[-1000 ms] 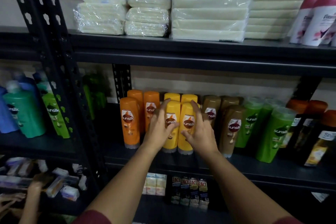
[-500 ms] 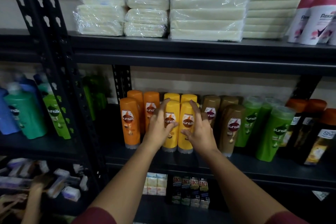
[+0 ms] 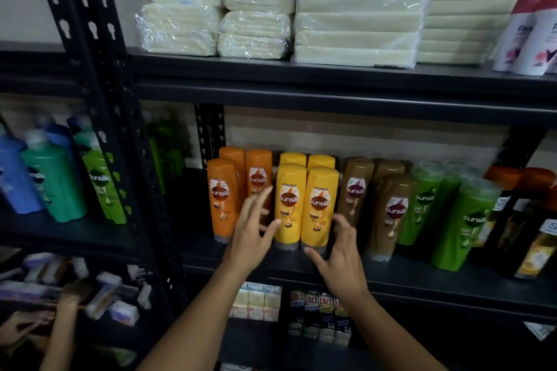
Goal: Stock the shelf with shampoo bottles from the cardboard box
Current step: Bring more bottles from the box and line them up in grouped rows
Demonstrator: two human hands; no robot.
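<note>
Two yellow Sunsilk shampoo bottles (image 3: pixel 305 206) stand side by side at the front of the dark middle shelf (image 3: pixel 422 277), with two more yellow ones behind. My left hand (image 3: pixel 251 235) is just left of them, fingers spread, holding nothing. My right hand (image 3: pixel 340 256) is low at their right, fingers apart, close to the right bottle's base. Orange bottles (image 3: pixel 223 199) stand to the left, brown bottles (image 3: pixel 388 214) and green bottles (image 3: pixel 464 220) to the right. The cardboard box is out of view.
Wrapped pale packs (image 3: pixel 358 9) fill the upper shelf. A black upright post (image 3: pixel 99 99) divides off a left bay with blue and green bottles (image 3: pixel 54 181). Small boxes (image 3: pixel 319 310) sit on the lower shelf. Another person's hands (image 3: pixel 36 322) work at the lower left.
Both my hands have come off the two front yellow bottles and dropped lower and apart. The bottles stay upright on the shelf.
</note>
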